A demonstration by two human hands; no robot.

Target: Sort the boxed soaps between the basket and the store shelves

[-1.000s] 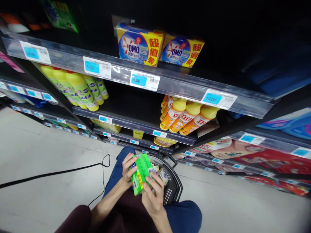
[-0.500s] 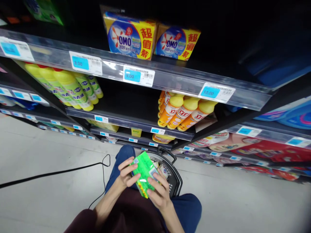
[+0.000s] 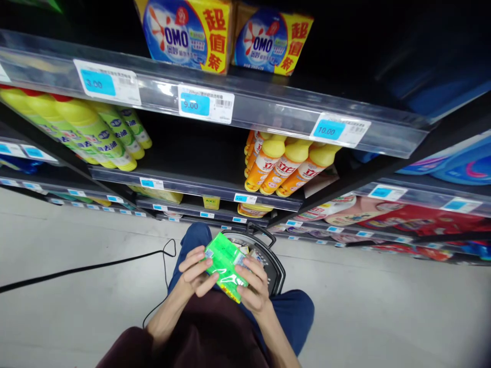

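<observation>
A bright green, shiny wrapped pack (image 3: 224, 260) with a yellow lower edge is held above my lap. My left hand (image 3: 197, 271) grips its left side, fingers lying over the face. At the right side my right hand (image 3: 253, 283) closes on it, fingertips across a pale label. What the pack contains I cannot make out. Just beyond it, between my knees, stands a black basket (image 3: 278, 273) with small packs inside, partly hidden by my hands and the green pack.
Shelves rise in front, with OMO boxes (image 3: 180, 33) on an upper one. Below stand yellow bottles (image 3: 102, 133) at left and orange bottles (image 3: 286, 166) at right. The clear shelf edge (image 3: 268, 115) juts out. A black cable (image 3: 95, 267) crosses the left side above the floor.
The green pack has turned slightly in my hands, which both still hold it. My view has shifted a little closer to the shelf, so the OMO boxes appear larger and higher.
</observation>
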